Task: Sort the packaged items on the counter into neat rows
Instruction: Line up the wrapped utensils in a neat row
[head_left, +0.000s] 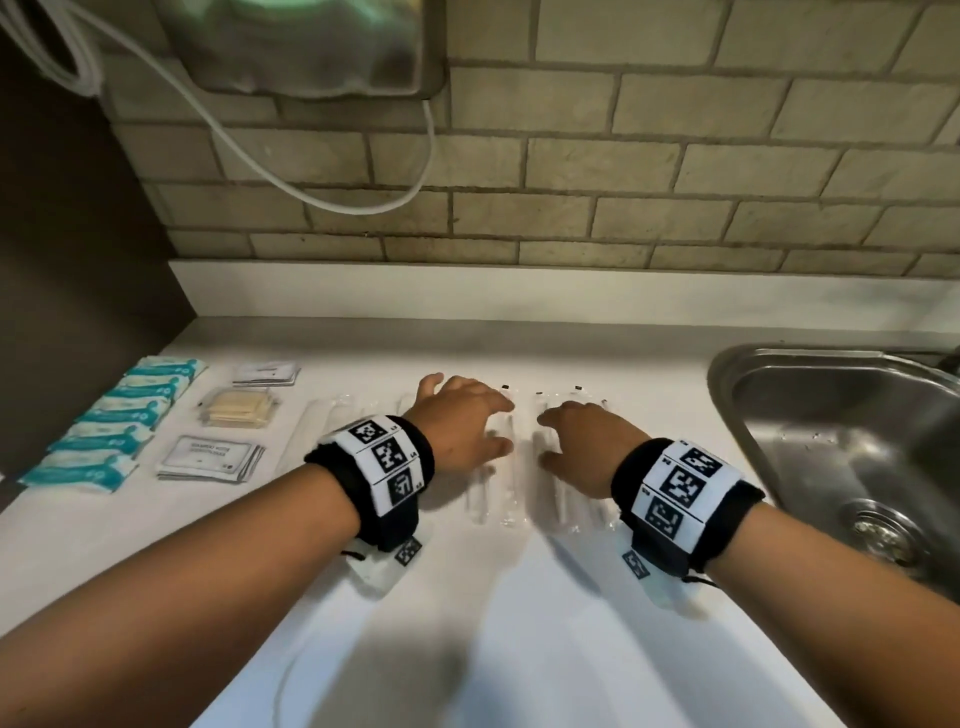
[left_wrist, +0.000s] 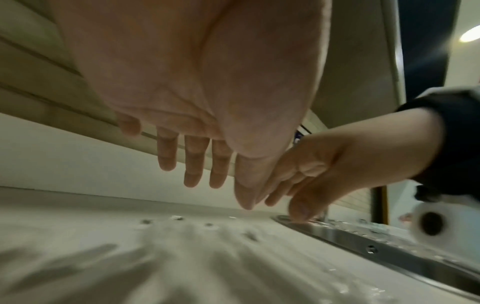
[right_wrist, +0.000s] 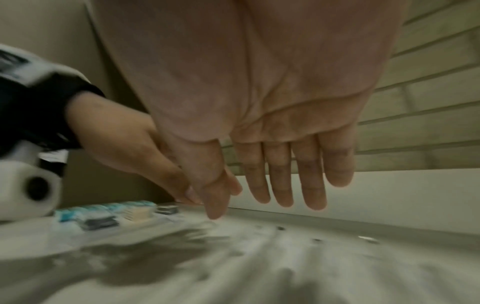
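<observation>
Clear-wrapped long packets (head_left: 511, 457) lie side by side at the middle of the white tabletop (head_left: 519, 597), long axes running from six to twelve o'clock. Both hands hover just over them with fingers straight and spread, gripping nothing: the left hand (head_left: 460, 426) over the nine o'clock half, the right hand (head_left: 587, 441) over the three o'clock half. The wrist views show daylight under the fingertips. To do this step well, I judge, lay flat fingers lightly on the slippery wrappers and slide them together, keeping the far ends level. At nine o'clock, the teal packets (head_left: 111, 421), tan packet (head_left: 239, 408) and printed sachets (head_left: 210, 457) sit in rows. Keep packets off the sink (head_left: 831, 415) rim at three o'clock.
</observation>
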